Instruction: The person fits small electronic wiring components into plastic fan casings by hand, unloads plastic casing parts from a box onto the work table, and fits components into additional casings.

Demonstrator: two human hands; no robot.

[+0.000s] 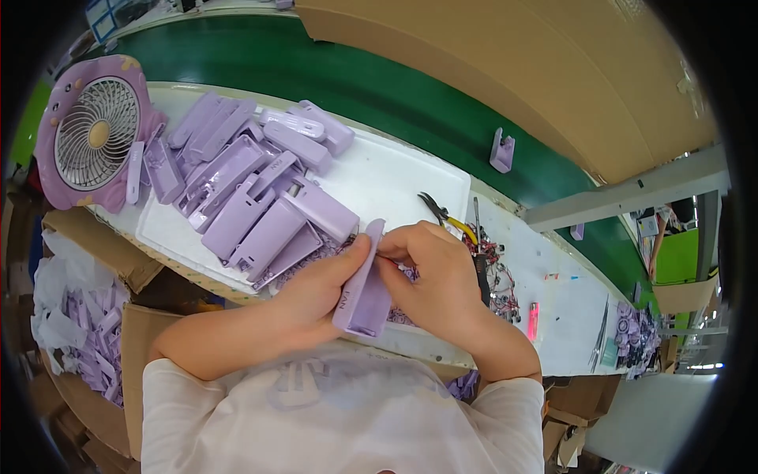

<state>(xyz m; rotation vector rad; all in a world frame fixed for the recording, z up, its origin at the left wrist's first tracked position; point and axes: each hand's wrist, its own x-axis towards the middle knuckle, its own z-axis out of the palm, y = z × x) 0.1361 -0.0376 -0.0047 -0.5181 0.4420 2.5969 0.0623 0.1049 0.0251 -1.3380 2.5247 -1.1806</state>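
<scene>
A hollow light-purple plastic housing (365,304) is gripped in my left hand (316,288), tilted with its open side facing right. My right hand (430,276) pinches at the upper part of that housing, thumb and fingertips pressed together at its edge; whatever sits between them is too small to make out. To the left of my hands, a heap of similar purple housings (237,174) lies on a white foam tray (387,178). Yellow-handled pliers (454,223) rest just beyond my right hand, beside a pile of small wired parts (499,276).
At the far left stands a purple fan (99,130). A green conveyor belt (379,87) runs behind the table, carrying one housing (502,150). Large cardboard (513,47) overhangs the belt. A box of purple parts (91,340) sits lower left; a pink object (534,321) lies right.
</scene>
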